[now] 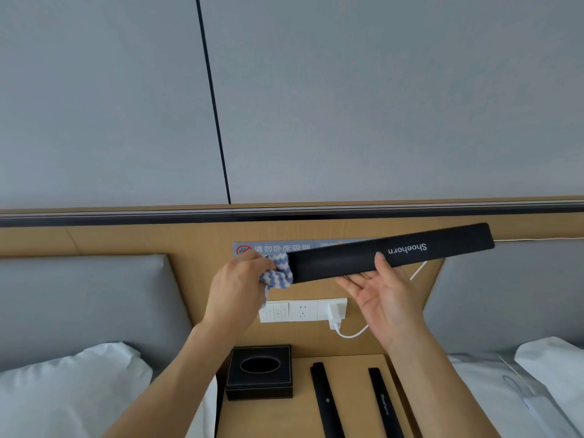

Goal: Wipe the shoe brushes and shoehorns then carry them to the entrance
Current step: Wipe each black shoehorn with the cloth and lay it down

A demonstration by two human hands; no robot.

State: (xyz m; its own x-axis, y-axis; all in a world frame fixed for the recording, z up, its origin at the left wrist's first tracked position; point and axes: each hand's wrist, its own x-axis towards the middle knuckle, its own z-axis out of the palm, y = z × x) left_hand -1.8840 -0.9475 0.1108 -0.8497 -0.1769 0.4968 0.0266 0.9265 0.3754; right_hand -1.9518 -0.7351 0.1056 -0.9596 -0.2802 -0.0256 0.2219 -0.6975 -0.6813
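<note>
The shoehorn (392,252) is black, marked "Shoehorn", and held nearly level in the air in front of the headboard (196,248), its right end slightly higher. The right hand (384,295) supports it from below, palm up, fingers straight, thumb lying against its front face. The left hand (237,289) grips a blue-and-white cloth (279,273), bunched round the shoehorn's left end.

On the nightstand (300,412) below lie two more black strips, well apart from the held one: a plain strip (327,403) and a second shoehorn (384,403) just right of it, roughly parallel. A black tissue box (259,371) stands to their left.

A socket panel (301,309) on the headboard carries a white charger (336,312). A no-smoking sign (273,248) sits above it, partly hidden by the shoehorn. A pillow (69,384) lies lower left
</note>
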